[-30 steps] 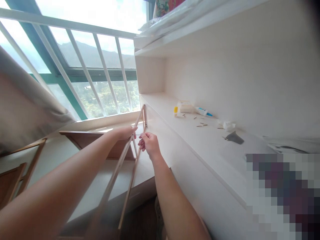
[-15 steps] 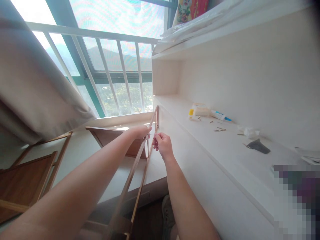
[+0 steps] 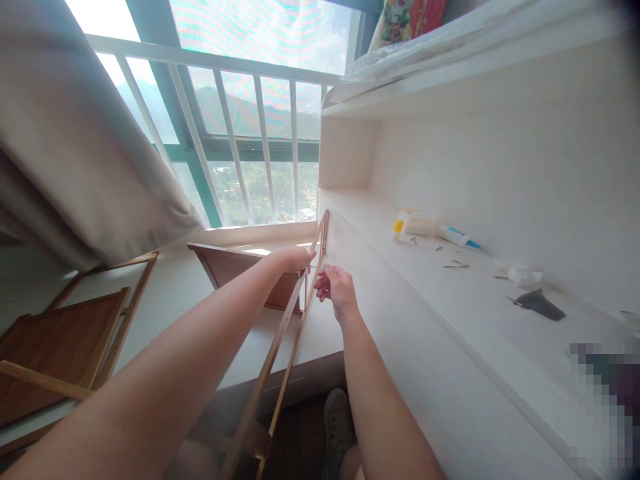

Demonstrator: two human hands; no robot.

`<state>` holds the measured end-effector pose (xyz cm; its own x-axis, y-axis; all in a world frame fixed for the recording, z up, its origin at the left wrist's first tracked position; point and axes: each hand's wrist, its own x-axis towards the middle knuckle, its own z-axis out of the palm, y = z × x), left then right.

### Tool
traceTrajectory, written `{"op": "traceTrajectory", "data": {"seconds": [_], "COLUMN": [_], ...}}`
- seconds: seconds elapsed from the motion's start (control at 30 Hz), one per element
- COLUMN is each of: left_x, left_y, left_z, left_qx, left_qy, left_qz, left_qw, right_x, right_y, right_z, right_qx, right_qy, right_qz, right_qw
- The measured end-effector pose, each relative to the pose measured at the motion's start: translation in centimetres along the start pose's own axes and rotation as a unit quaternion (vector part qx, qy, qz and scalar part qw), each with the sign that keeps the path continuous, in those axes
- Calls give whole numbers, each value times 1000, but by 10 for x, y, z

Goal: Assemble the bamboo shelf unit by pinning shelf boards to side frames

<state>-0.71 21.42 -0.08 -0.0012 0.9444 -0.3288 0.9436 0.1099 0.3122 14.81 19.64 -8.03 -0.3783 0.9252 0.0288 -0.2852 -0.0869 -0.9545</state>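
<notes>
Likely stiff and light, the lower-centre wooden frame [image 3: 274, 353] suits rail holds; the left hand [image 3: 296, 259] curls round it, the right hand [image 3: 339, 287] pinches a thin rod [image 3: 317, 267].

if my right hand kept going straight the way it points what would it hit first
The right hand would probably meet the wooden frame first, close beside the left hand, though depth there is hard to judge.

Both arms [image 3: 165, 350] stretch forward, left grip [image 3: 299, 259] clasped near the curled right grip [image 3: 337, 288].
</notes>
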Motion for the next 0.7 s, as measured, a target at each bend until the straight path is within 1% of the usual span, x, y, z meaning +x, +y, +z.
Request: {"op": "traceTrajectory", "data": {"seconds": [0.2,0.3,0.37,0.43,0.5,0.57,0.63,0.7], "left_x": [3,5,6,6,5,4,4,5], "left_y": [-2,-3,-3,-4,-5,-6,-6,-7], "left_z": [1,1,2,2,2,2,1,1], "left_qx": [2,4,5,6,7,8,9,10], "left_qy": [-1,-1,1,4,6,8,13,17], "left_qz": [-5,-8,-9,-9,-6,-2,3,10], "left_qw": [1000,1000,1000,1000,1000,1000,1000,1000], "right_x": [0,-1,-1,-4,-10,-21,-39,-64], "right_y": [2,1,0,-1,-3,-9,-21,-40], "right_z": [-1,-1,-2,-5,-8,-12,-16,-19], "right_qx": [8,-5,-32,-94,-187,-281,-354,-406], "right_qy": [-18,-10,12,62,126,162,154,129], "right_qz": [2,0,-14,-50,-111,-181,-239,-282], "right_qw": [1000,1000,999,992,968,928,891,860]}}
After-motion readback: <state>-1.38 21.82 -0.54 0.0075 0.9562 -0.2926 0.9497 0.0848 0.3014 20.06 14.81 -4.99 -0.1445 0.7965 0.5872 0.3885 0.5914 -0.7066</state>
